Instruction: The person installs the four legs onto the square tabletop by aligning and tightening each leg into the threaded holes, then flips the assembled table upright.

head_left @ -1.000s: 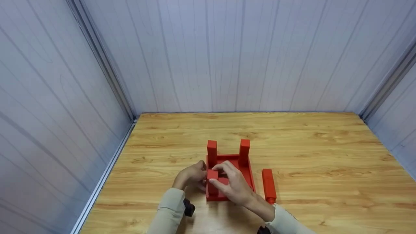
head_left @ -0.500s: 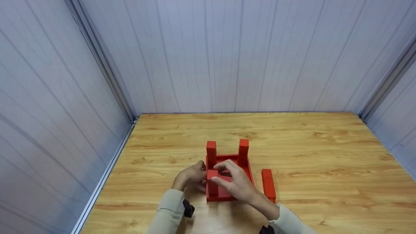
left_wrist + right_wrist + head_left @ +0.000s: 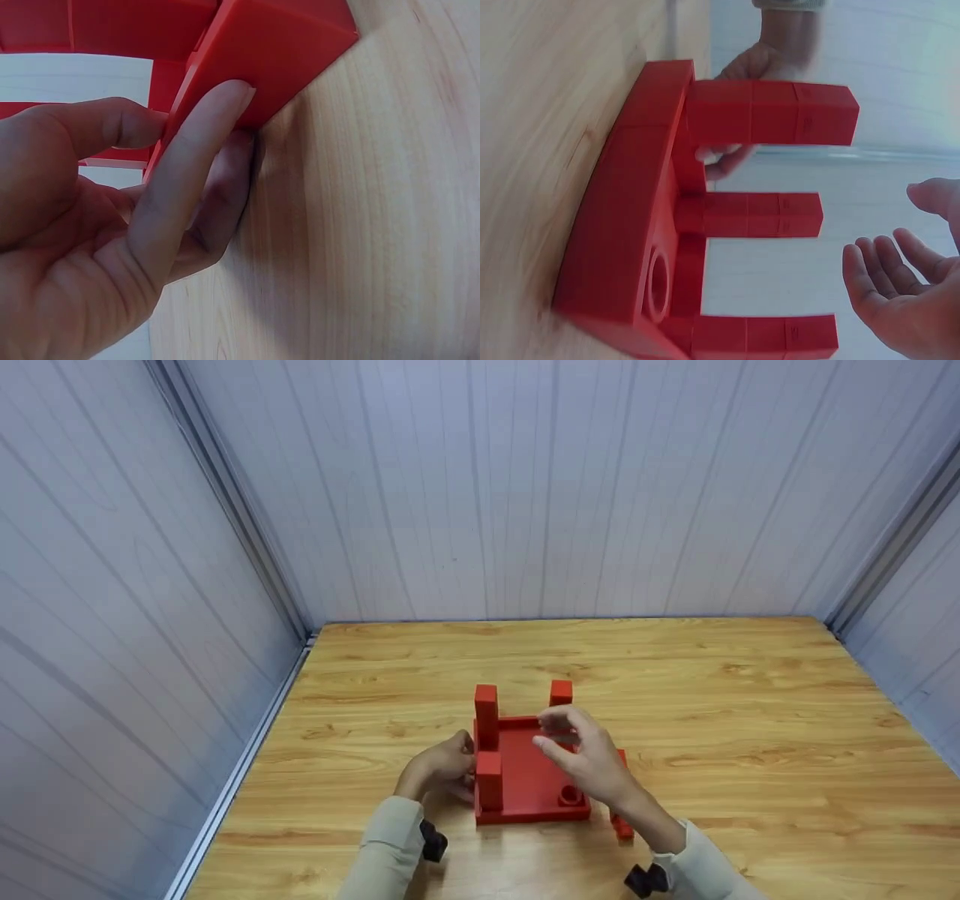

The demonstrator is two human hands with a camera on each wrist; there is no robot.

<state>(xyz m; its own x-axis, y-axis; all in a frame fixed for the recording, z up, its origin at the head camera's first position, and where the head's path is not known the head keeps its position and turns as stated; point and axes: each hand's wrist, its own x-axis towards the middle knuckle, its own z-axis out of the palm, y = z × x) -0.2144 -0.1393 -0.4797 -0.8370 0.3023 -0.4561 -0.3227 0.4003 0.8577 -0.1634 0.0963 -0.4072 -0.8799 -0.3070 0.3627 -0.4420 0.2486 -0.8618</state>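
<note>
Right hand, loosely spread, has moved rightward; left hand grips red base.

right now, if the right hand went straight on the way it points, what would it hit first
Probably the far-left red post, near its top: in the head view the right hand points toward it across the red tray. Depth is unclear, so the hand might pass above it.

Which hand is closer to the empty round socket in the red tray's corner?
Right. The right hand hovers above the red tray, close to the socket without touching it; the left hand grips the tray's opposite side, farther off.
</note>
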